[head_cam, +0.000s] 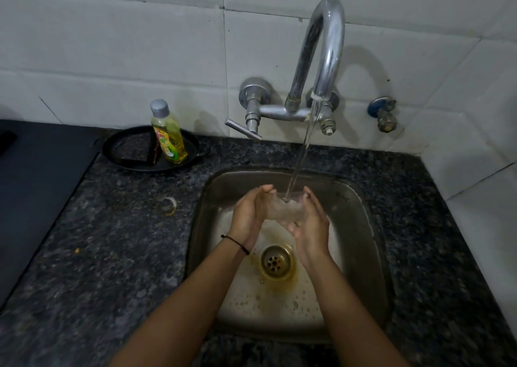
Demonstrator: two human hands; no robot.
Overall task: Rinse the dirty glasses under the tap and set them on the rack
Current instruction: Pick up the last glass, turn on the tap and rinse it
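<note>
A clear glass (283, 209) sits between both my hands over the steel sink (361, 212), blurred by water. The chrome tap (324, 56) runs, and its stream (300, 159) falls into the glass's mouth. My left hand (251, 212) cups the glass's left side with fingers curved round it. My right hand (309, 224) holds the right side, fingertips at the rim. No rack is in view.
A yellow dish-soap bottle (167, 134) stands in a black pan (123, 154) at the back left. A dark hob (33, 187) lies at the left. The drain (276, 261) sits under my wrists. A small ring (167, 205) lies on the granite counter (112, 254).
</note>
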